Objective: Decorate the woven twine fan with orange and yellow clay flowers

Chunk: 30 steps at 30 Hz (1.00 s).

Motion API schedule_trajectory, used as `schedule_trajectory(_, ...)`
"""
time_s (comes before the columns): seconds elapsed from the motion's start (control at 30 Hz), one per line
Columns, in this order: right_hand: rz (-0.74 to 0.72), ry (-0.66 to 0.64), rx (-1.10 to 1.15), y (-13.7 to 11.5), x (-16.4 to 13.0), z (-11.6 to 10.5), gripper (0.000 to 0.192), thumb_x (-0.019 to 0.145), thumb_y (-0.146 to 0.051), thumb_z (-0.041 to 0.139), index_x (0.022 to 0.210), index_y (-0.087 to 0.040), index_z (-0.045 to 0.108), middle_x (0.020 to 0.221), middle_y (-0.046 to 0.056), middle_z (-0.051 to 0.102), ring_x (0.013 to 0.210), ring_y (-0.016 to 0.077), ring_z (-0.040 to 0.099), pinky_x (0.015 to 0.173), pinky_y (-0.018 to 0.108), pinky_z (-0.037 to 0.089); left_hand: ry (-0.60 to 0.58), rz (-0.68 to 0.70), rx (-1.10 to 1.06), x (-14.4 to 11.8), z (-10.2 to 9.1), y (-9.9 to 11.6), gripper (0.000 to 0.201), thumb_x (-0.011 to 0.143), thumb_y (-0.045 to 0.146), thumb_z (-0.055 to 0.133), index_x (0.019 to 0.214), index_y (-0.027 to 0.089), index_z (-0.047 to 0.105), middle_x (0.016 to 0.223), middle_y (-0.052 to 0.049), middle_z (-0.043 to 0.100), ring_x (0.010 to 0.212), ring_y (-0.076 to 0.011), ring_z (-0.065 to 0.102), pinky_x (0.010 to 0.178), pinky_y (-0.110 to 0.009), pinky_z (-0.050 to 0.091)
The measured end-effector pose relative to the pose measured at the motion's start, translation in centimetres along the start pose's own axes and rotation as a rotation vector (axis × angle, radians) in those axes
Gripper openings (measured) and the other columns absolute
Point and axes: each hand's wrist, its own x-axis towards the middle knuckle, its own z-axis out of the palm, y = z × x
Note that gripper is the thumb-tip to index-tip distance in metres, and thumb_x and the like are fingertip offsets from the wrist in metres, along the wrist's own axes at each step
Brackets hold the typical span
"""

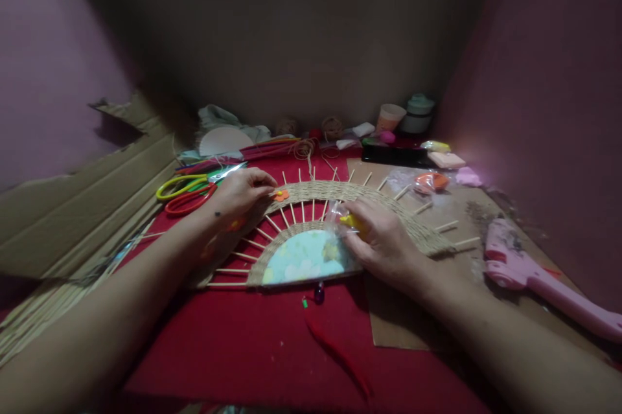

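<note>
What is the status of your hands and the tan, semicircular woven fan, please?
Left hand by orange flower on fan. Right hand gripping clear plastic packet, yellow inside. Fan partly over brown cardboard sheet. Red-and-yellow-handled scissors beside left hand.

A half-round woven fan (pixel 315 191) with pale spokes lies spread, an orange flower (pixel 282 196) on its outer band, a clear packet (pixel 335 217) over its middle.

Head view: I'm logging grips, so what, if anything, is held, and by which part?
The right hand holds a clear packet, yellow inside, by its right end; whether the left hand grips anything cannot be told.
</note>
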Motion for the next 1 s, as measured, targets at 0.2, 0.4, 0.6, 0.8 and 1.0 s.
schedule_trajectory(0.2,0.003,0.003,-0.002,-0.1,0.0,-0.1,0.022,0.077,-0.014,0.048,0.095,-0.013,0.061,0.086,0.01,0.062,0.079,0.0193,0.057,0.072,0.033,0.044,-0.004,0.125,0.231,-0.8,0.0,0.2,0.03,0.083,0.032,0.047,0.09,0.018,0.073,0.079,-0.008,0.061,0.074,-0.0182,0.052,0.068,-0.029,0.038)
schedule_trajectory(0.4,0.008,0.006,-0.018,-0.2,0.1,-0.1,0.023,0.077,-0.015,0.049,0.096,-0.011,0.063,0.086,0.01,0.062,0.078,0.0198,0.056,0.071,0.034,0.044,-0.031,0.252,0.398,-1.5,1.0,0.8,0.028,0.084,0.027,0.047,0.069,0.018,0.068,0.068,-0.005,0.049,0.065,-0.0173,0.041,0.059,-0.03,0.027)
schedule_trajectory(0.6,-0.002,0.017,-0.011,-0.1,0.0,-0.1,0.022,0.077,-0.014,0.049,0.094,-0.012,0.062,0.086,0.01,0.062,0.078,0.0197,0.056,0.072,0.033,0.044,-0.042,0.303,0.487,-1.5,1.5,0.8,0.03,0.089,0.033,0.046,0.077,0.017,0.067,0.071,-0.006,0.048,0.067,-0.019,0.04,0.06,-0.032,0.026)
schedule_trajectory(0.8,0.004,0.009,-0.015,-0.2,0.1,-0.2,0.02,0.077,-0.015,0.048,0.093,-0.014,0.061,0.085,0.009,0.061,0.077,0.0186,0.056,0.07,0.032,0.044,-0.019,0.302,0.476,-1.6,1.1,0.9,0.034,0.091,0.033,0.04,0.085,0.014,0.068,0.075,-0.008,0.049,0.069,-0.0187,0.041,0.062,-0.031,0.029)
schedule_trajectory(1.0,0.006,0.002,-0.007,-0.3,0.1,-0.3,0.022,0.077,-0.014,0.048,0.094,-0.011,0.062,0.085,0.01,0.061,0.077,0.0193,0.055,0.07,0.033,0.044,-0.04,0.24,0.27,-1.8,1.1,1.0,0.031,0.088,0.035,0.044,0.077,0.017,0.066,0.07,-0.005,0.042,0.065,-0.0179,0.036,0.058,-0.032,0.024)
